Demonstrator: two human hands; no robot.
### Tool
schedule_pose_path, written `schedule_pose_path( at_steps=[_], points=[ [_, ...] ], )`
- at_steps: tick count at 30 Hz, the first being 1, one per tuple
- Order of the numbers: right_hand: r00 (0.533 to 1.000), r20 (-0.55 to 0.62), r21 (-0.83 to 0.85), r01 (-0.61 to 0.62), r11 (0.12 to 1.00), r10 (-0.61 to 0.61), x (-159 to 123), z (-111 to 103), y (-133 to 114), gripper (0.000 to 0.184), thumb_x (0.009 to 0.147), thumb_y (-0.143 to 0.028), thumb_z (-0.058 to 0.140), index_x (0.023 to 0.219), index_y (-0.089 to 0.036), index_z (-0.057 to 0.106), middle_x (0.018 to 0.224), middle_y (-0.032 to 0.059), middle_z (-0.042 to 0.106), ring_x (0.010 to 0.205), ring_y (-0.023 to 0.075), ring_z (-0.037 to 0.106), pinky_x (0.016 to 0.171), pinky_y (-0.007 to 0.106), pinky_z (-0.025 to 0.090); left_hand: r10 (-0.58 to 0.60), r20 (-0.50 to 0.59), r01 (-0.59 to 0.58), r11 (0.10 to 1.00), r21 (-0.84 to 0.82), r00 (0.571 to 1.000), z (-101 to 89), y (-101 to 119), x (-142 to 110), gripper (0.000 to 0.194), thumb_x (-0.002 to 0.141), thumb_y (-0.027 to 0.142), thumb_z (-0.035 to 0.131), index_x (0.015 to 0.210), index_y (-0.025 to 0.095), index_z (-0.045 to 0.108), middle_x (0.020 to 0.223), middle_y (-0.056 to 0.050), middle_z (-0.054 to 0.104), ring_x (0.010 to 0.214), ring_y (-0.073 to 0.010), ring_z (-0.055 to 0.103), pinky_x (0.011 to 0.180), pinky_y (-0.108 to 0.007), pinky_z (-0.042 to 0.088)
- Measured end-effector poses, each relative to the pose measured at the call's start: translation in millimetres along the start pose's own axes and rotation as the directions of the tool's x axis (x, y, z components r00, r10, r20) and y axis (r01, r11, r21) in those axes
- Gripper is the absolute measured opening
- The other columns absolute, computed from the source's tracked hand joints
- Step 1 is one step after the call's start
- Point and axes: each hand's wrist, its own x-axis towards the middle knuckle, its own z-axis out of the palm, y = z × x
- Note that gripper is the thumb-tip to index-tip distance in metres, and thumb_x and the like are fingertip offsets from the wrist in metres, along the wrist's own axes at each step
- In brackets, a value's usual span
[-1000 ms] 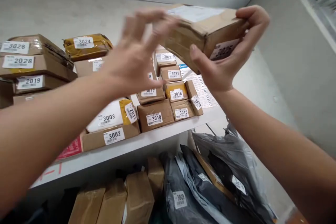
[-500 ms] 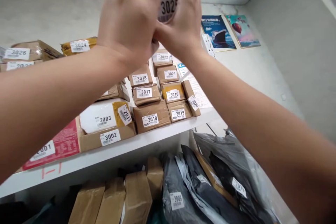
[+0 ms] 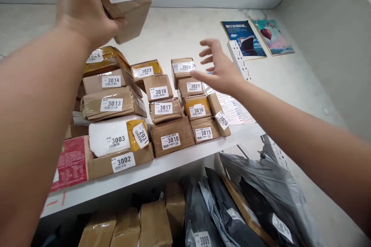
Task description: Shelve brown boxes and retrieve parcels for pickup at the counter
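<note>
High at the upper left, my left hand [image 3: 84, 11] grips a brown cardboard box [image 3: 131, 21] labelled 3025 by its left side, the thumb under its near edge. The box's top is cut off by the picture's edge. My right hand [image 3: 222, 65] is open with fingers spread and holds nothing. It hovers by the stack's right end, in front of or beside the box labelled 3022 [image 3: 182, 63]; whether it touches cannot be told. Below 3022 sits the box labelled 3021 [image 3: 189, 85]. Left of these, the yellow-taped box 3023 [image 3: 146, 70] rests on 3018 [image 3: 159, 88].
The white shelf [image 3: 162, 166] bears several stacked parcels, among them a white package [image 3: 107, 133] labelled 3003 and a red box [image 3: 74, 158]. Below it stand brown boxes [image 3: 155, 224] and grey plastic mailers [image 3: 197, 208]. A perforated white post [image 3: 239, 58] rises at the right.
My hands were together around box 3025 at the top middle. My right hand has let go and moved down and right; my left hand has carried the box left.
</note>
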Motion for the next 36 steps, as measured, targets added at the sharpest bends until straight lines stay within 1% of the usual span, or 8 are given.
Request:
schedule_pose_path(
  at_steps=[3,7,12,17,21,25,32,36],
  points=[
    [0.996,0.039,0.021,-0.077,0.997,0.076,0.1,28.0,-12.7,0.067,0.079,-0.037,0.07,0.133,-0.021,0.035,0.122,0.0131,0.054,0.11,0.0301,0.057,0.089,0.051,0.054,0.121,-0.154,-0.139,0.984,-0.111,0.981,29.7,-22.1,3.1,0.094,0.073,0.048,0.069,0.146,0.008,0.024,0.145,-0.01,0.03,0.137,-0.0253,0.031,0.118,-0.032,0.026],
    [0.982,0.059,-0.055,-0.179,0.982,0.182,24.0,81.2,-49.9,0.066,0.078,-0.038,0.071,0.13,-0.011,0.038,0.122,0.0195,0.052,0.114,0.0351,0.054,0.096,0.056,0.049,0.104,-0.182,-0.132,0.98,-0.147,0.978,54.0,-23.6,-7.1,0.086,0.079,0.036,0.066,0.149,0.012,0.021,0.144,-0.014,0.031,0.136,-0.0207,0.03,0.119,-0.027,0.026],
    [0.962,-0.021,-0.176,-0.27,0.947,0.271,74.8,150.7,-73.0,0.076,0.076,-0.041,0.075,0.132,-0.01,0.035,0.128,0.0227,0.045,0.131,0.0433,0.038,0.104,0.062,0.04,0.068,-0.114,-0.093,0.969,-0.227,0.991,55.0,-22.5,-17.7,0.09,0.079,0.046,0.066,0.15,0.018,0.017,0.146,-0.012,0.027,0.137,-0.0214,0.028,0.12,-0.024,0.023],
    [0.894,-0.02,-0.183,-0.444,0.877,0.448,101.9,190.5,-72.1,0.099,0.063,-0.057,0.082,0.136,-0.013,0.033,0.14,0.0261,0.037,0.136,0.0467,0.03,0.106,0.068,0.036,0.084,-0.033,-0.09,0.967,-0.238,0.996,53.6,-26.3,-25.4,0.087,0.079,0.049,0.062,0.15,0.023,0.018,0.147,-0.007,0.026,0.138,-0.0248,0.026,0.121,-0.03,0.021],
    [0.863,-0.027,-0.2,-0.499,0.843,0.504,108.2,205.5,-70.9,0.104,0.057,-0.052,0.087,0.136,-0.011,0.033,0.139,0.0296,0.037,0.133,0.0469,0.036,0.106,0.069,0.035,0.064,-0.022,-0.067,0.966,-0.25,0.998,60.1,-29.2,-28.8,0.092,0.074,0.045,0.067,0.15,0.019,0.022,0.147,-0.011,0.028,0.136,-0.0269,0.028,0.12,-0.032,0.024],
    [0.842,-0.099,-0.18,-0.54,0.822,0.531,108.5,203.7,-70.4,0.103,0.063,-0.05,0.083,0.138,-0.006,0.028,0.136,0.0314,0.039,0.133,0.0457,0.039,0.107,0.067,0.034,0.039,0.015,-0.034,0.969,-0.243,0.999,70.0,-31.7,-24.7,0.092,0.074,0.043,0.068,0.15,0.018,0.023,0.146,-0.012,0.03,0.133,-0.0292,0.03,0.119,-0.038,0.025],
    [0.878,-0.111,-0.127,-0.478,0.869,0.466,95.0,194.6,-68.2,0.108,0.064,-0.055,0.081,0.14,-0.009,0.019,0.137,0.0297,0.036,0.136,0.0458,0.032,0.104,0.066,0.037,-0.108,0.156,0.145,0.957,-0.252,0.982,90.0,-27.6,-9.3,0.086,0.073,0.042,0.071,0.146,0.022,0.028,0.145,-0.009,0.032,0.132,-0.0297,0.031,0.117,-0.042,0.029],
    [0.886,-0.166,-0.089,-0.45,0.888,0.433,92.5,198.4,-65.3,0.107,0.061,-0.054,0.083,0.139,-0.012,0.022,0.137,0.0282,0.037,0.135,0.0482,0.032,0.101,0.07,0.038,-0.092,0.279,0.158,0.962,-0.225,0.956,102.5,-33.6,2.1,0.09,0.072,0.036,0.074,0.148,0.025,0.027,0.148,-0.008,0.031,0.135,-0.0287,0.03,0.118,-0.041,0.028]
  ],
)
